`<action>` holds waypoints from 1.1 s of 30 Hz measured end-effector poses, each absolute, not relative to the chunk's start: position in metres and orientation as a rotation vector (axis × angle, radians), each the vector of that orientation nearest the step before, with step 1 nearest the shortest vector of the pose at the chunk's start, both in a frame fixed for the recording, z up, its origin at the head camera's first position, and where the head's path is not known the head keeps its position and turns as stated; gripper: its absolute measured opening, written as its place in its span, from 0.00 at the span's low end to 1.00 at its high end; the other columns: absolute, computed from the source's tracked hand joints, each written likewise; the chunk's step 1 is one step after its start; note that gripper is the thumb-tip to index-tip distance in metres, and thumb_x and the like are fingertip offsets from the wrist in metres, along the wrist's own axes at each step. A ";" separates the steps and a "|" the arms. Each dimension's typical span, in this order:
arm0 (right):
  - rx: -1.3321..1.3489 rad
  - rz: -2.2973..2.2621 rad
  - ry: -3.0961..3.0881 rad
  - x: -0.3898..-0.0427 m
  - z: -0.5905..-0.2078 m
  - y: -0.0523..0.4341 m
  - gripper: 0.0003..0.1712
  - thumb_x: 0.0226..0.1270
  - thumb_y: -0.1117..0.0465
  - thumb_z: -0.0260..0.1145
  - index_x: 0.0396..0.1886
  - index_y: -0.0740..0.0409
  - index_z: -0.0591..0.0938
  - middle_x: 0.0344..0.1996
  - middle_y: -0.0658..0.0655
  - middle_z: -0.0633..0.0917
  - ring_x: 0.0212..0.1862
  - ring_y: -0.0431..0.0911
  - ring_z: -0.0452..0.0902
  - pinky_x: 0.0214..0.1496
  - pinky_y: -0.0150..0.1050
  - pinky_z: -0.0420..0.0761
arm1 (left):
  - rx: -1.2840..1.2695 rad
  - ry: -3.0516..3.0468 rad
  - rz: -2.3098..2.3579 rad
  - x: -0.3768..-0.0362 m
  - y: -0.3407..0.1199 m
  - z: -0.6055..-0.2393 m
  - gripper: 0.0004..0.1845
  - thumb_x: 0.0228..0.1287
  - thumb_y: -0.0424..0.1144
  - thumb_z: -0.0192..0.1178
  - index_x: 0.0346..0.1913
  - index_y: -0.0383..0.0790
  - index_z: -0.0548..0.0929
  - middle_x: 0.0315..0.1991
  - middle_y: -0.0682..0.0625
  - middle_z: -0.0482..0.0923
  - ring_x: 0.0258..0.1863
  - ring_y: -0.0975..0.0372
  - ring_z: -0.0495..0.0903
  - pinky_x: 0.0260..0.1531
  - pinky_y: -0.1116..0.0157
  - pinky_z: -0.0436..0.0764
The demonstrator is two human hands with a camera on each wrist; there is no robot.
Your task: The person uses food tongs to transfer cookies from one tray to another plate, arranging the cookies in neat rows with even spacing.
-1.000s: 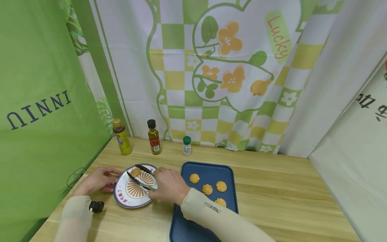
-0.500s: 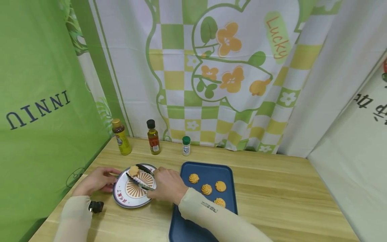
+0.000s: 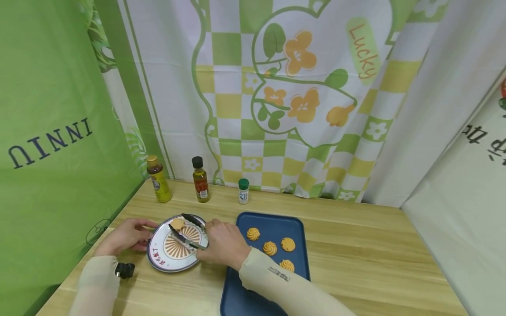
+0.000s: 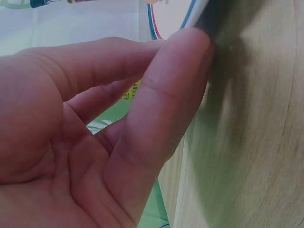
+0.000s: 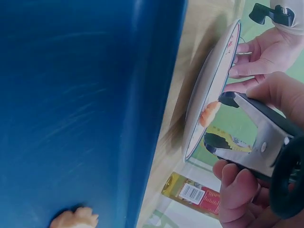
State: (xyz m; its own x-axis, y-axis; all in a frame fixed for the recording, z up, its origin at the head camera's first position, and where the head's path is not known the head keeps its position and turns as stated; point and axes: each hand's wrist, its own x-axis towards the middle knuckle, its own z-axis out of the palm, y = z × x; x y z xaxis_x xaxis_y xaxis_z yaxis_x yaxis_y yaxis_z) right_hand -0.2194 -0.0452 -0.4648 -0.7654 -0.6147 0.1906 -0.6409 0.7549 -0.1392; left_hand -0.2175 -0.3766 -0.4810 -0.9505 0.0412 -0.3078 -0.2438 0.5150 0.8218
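Note:
My right hand (image 3: 224, 243) grips a pair of metal tongs (image 5: 259, 142) with black tips. Over the plate the tongs stand spread, one tip on either side of a golden cookie (image 3: 177, 224). That cookie lies near the far rim of the white plate (image 3: 160, 250), which has a blue edge and an orange ray pattern. In the right wrist view a gap shows between the tips and the cookie (image 5: 209, 114). My left hand (image 3: 128, 236) pinches the plate's left rim, its fingertips at the edge (image 4: 190, 16) in the left wrist view.
A dark blue baking tray (image 3: 237, 298) with several cookies (image 3: 270, 248) lies right of the plate, under my right forearm. Along the back stand a yellow-labelled bottle (image 3: 160, 182), an oil bottle (image 3: 200, 182) and a green-capped shaker (image 3: 243, 192). A curtain (image 3: 276, 131) hangs behind the table.
The tongs' tips have spread and shifted slightly right, off the cookie, which now rests on the plate. My left hand keeps its place at the rim.

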 end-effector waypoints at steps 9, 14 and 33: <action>1.015 0.321 -2.806 -0.214 -0.463 -0.033 0.29 0.63 0.38 0.77 0.52 0.55 0.89 0.43 0.51 0.89 0.31 0.41 0.80 0.25 0.34 0.80 | -0.157 2.468 1.411 -0.218 -0.378 -0.482 0.25 0.81 0.24 0.59 0.75 0.17 0.72 0.49 0.33 0.84 0.34 0.59 0.88 0.36 0.63 0.96; 1.020 0.361 -2.806 -0.210 -0.460 -0.027 0.28 0.64 0.39 0.77 0.52 0.55 0.89 0.45 0.52 0.90 0.32 0.42 0.82 0.25 0.34 0.80 | -0.149 2.477 1.402 -0.218 -0.378 -0.483 0.25 0.81 0.24 0.59 0.75 0.17 0.72 0.49 0.32 0.84 0.34 0.59 0.88 0.36 0.63 0.96; 0.915 0.541 -2.872 -0.205 -0.465 0.029 0.31 0.61 0.41 0.81 0.57 0.57 0.89 0.44 0.52 0.89 0.31 0.39 0.74 0.28 0.33 0.76 | -0.189 2.476 1.393 -0.219 -0.378 -0.484 0.26 0.79 0.25 0.61 0.75 0.19 0.73 0.50 0.33 0.84 0.34 0.58 0.88 0.36 0.63 0.96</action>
